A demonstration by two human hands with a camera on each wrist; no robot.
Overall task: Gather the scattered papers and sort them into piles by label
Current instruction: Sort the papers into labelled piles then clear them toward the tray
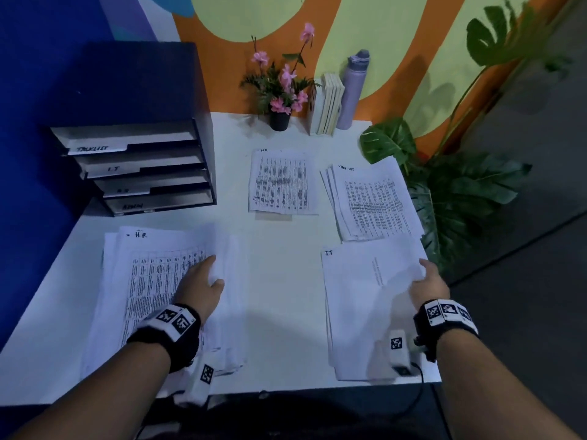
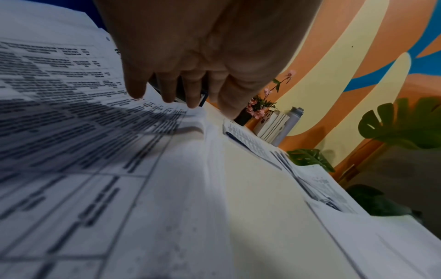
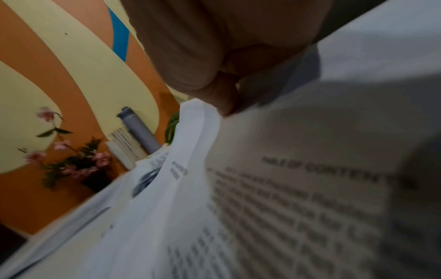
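Two hands are at work on the white counter (image 1: 279, 281), and I use the black label tray (image 1: 136, 160) at its far left corner as my landmark. My left hand (image 1: 200, 287) lies flat with fingers (image 2: 167, 88) extended, pressing on the big H.R. pile (image 1: 152, 281), which sits just in front of the tray at the counter's near edge. My right hand (image 1: 428, 284) pinches the lifted right edge of the top sheet of the IT pile (image 1: 359, 306), thumb over and fingers under; that pile lies well to the right of the tray, near the front corner. A smaller H.R. pile (image 1: 282, 182) rests just right of the tray, and the Task List pile (image 1: 371, 201) is further right again, touching the IT pile's far edge. Behind those, against the wall, stand a flower pot (image 1: 279, 119), some books (image 1: 327, 106) and a lilac bottle (image 1: 352, 90).
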